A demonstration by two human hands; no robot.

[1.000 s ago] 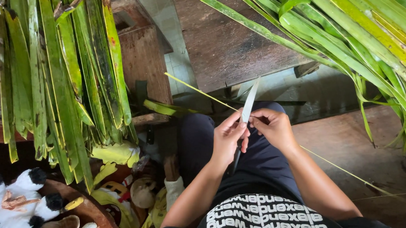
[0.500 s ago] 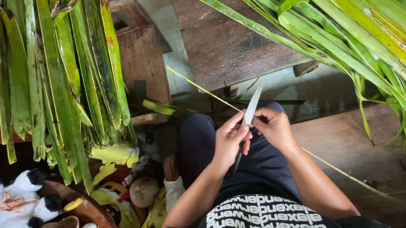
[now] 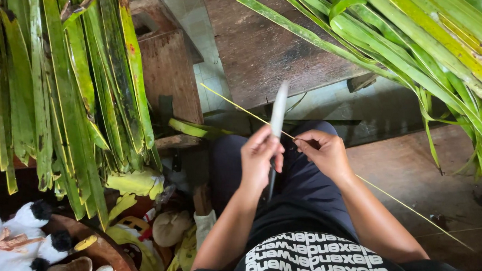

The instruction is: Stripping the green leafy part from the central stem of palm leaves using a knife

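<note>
My left hand (image 3: 258, 159) grips a knife (image 3: 278, 112) by its dark handle, the pale blade pointing up and away from me. My right hand (image 3: 322, 151) pinches a long thin yellow leaf midrib (image 3: 237, 104). The midrib runs from the upper left, through my fingers, down to the lower right over the wooden floor. The blade crosses the midrib just left of my right fingertips. Both hands hover above my lap in dark trousers.
A bundle of long green leaf strips (image 3: 70, 84) hangs over a wooden bench (image 3: 170, 73) on the left. More green fronds (image 3: 434, 46) spread across the upper right. A dark wooden table (image 3: 266, 44) lies ahead. A black-and-white soft toy (image 3: 14, 234) and a wooden bowl (image 3: 106, 251) sit at the lower left.
My left hand with the knife has slid left along the midrib, away from my right hand. The blade now points more straight up.
</note>
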